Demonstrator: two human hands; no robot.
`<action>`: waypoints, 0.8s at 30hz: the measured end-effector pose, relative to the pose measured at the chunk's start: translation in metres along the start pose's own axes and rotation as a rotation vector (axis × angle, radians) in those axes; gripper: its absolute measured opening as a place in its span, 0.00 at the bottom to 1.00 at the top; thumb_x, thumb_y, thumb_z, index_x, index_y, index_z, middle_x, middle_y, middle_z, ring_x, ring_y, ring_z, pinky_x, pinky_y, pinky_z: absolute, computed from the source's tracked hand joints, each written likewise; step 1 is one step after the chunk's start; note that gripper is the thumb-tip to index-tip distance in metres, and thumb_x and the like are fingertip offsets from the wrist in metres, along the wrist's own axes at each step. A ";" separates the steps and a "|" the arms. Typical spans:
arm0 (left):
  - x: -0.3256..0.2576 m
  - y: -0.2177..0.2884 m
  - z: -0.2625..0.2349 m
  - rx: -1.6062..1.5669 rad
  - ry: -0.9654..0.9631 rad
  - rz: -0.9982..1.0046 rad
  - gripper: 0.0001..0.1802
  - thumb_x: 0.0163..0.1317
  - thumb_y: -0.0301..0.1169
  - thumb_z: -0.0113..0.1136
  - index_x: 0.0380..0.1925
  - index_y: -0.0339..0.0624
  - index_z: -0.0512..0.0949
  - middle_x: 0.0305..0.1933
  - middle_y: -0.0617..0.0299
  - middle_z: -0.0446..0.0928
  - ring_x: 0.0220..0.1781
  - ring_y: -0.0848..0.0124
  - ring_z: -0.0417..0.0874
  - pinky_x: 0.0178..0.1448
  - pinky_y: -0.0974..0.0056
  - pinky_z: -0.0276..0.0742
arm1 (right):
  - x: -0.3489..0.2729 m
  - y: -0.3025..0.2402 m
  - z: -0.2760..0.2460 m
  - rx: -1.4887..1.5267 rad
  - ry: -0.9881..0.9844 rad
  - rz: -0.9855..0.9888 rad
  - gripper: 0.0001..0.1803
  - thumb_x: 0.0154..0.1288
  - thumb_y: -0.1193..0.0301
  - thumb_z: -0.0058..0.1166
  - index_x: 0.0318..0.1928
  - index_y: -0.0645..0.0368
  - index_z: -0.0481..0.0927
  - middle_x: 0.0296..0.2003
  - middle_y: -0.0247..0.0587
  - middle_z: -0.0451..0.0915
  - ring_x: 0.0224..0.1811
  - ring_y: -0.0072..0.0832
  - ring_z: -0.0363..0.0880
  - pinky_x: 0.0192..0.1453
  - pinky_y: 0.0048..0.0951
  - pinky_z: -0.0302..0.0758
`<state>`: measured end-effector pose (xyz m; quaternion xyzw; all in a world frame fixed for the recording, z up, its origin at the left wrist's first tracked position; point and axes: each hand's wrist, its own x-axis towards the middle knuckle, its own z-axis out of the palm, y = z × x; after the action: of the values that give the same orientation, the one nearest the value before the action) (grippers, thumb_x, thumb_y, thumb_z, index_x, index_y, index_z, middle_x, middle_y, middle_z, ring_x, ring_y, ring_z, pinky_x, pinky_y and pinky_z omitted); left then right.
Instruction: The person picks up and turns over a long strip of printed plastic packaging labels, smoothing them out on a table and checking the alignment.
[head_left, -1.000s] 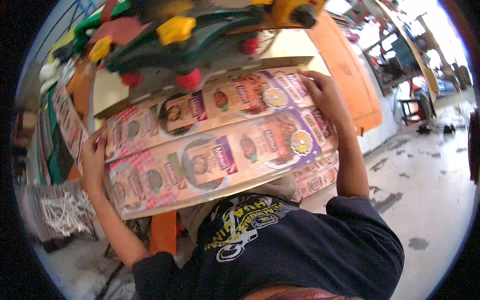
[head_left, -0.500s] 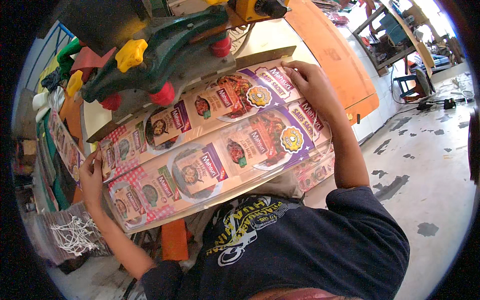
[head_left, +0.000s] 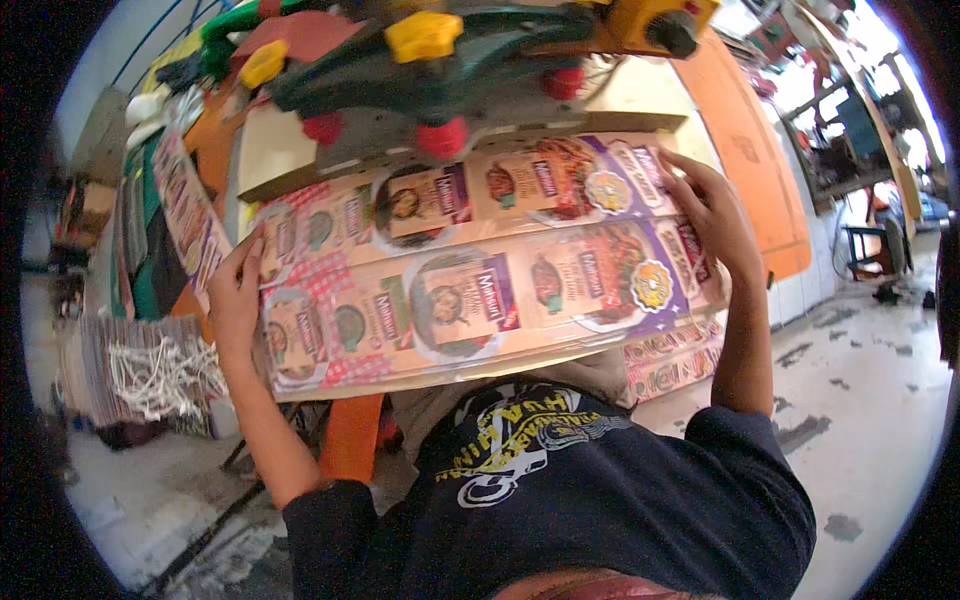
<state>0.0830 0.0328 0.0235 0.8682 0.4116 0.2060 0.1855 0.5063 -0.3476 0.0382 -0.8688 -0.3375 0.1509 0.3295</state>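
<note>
Left hand (head_left: 237, 290): at the left edge of the printed sheets (head_left: 530, 255), fingers close together and touching the edge; whether it pinches, I cannot tell.
Right hand (head_left: 718, 205): at the far right corner of the sheets, fingers bent; its grip too is unclear.
Printed sheets: peach, purple and red checks, lying in two long rows between the hands, on the near side of the machine.
Machine (head_left: 440, 90): dark green arm, yellow knob (head_left: 424, 37) on top, red knobs (head_left: 441, 138) below.
Right side: orange board (head_left: 755, 180).
Left side: bundled stack with white strings (head_left: 160, 375).
Near right: more printed pieces (head_left: 672, 365), below the sheets.
</note>
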 end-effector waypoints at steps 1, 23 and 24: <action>-0.003 0.009 -0.001 -0.009 -0.006 -0.021 0.19 0.75 0.38 0.55 0.57 0.40 0.82 0.41 0.50 0.85 0.42 0.69 0.82 0.52 0.64 0.75 | -0.007 -0.006 0.000 -0.046 0.032 -0.040 0.22 0.75 0.59 0.53 0.60 0.60 0.81 0.41 0.54 0.84 0.43 0.38 0.84 0.52 0.37 0.76; -0.019 0.011 0.006 0.127 0.047 -0.020 0.18 0.73 0.36 0.54 0.58 0.48 0.82 0.40 0.43 0.79 0.44 0.46 0.81 0.50 0.52 0.75 | -0.026 -0.021 0.018 -0.172 0.193 -0.148 0.18 0.79 0.67 0.48 0.60 0.62 0.80 0.36 0.42 0.74 0.38 0.27 0.74 0.47 0.27 0.71; -0.018 0.009 0.004 0.134 0.040 -0.021 0.18 0.73 0.36 0.54 0.58 0.48 0.82 0.40 0.42 0.79 0.44 0.47 0.81 0.51 0.52 0.75 | -0.026 -0.019 0.019 -0.128 0.194 -0.136 0.18 0.79 0.67 0.48 0.60 0.63 0.80 0.35 0.42 0.74 0.38 0.27 0.74 0.47 0.27 0.71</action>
<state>0.0800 0.0124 0.0205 0.8699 0.4374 0.1934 0.1208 0.4688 -0.3456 0.0382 -0.8736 -0.3710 0.0217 0.3142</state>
